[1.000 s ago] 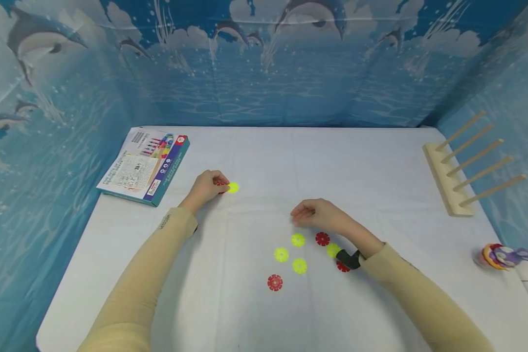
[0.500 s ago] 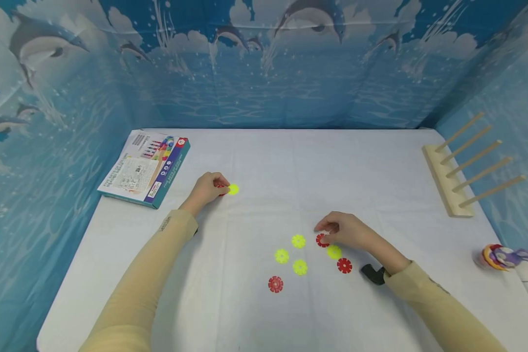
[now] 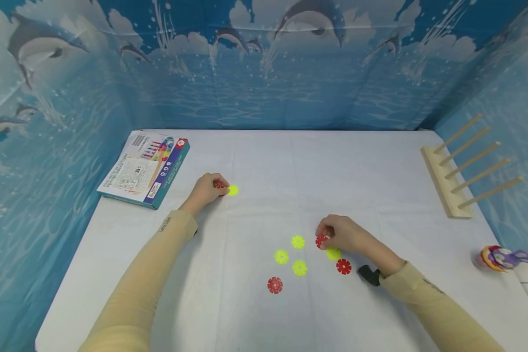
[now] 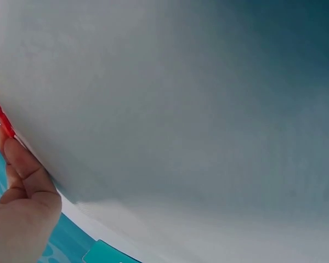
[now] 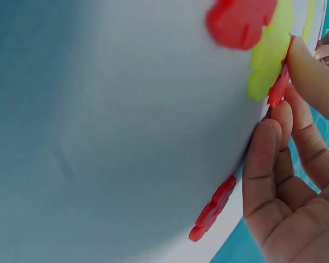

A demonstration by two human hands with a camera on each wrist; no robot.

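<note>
In the head view my left hand (image 3: 207,188) pinches a red notched disc (image 3: 220,187) between thumb and fingers, left of the table's middle. A yellow disc (image 3: 233,190) lies directly against its right side, at the fingertips. In the left wrist view, only the red disc's edge (image 4: 1,116) shows beside the fingers. My right hand (image 3: 344,233) grips another red notched disc (image 3: 320,241) by its edges, thumb in front and fingers behind. Its neighbour, a yellow disc (image 3: 333,253), is partly covered by the hand; a red disc (image 3: 343,266) lies just in front.
Three yellow discs, including one nearest me (image 3: 299,268), and a red disc (image 3: 275,285) lie at the table's centre. A picture box (image 3: 143,168) sits far left. At the right edge stand a wooden peg rack (image 3: 446,181) and a small purple toy (image 3: 501,256).
My right hand has moved right and down from above the yellow discs onto the red disc and closed round it. The left hand has stayed in place.
</note>
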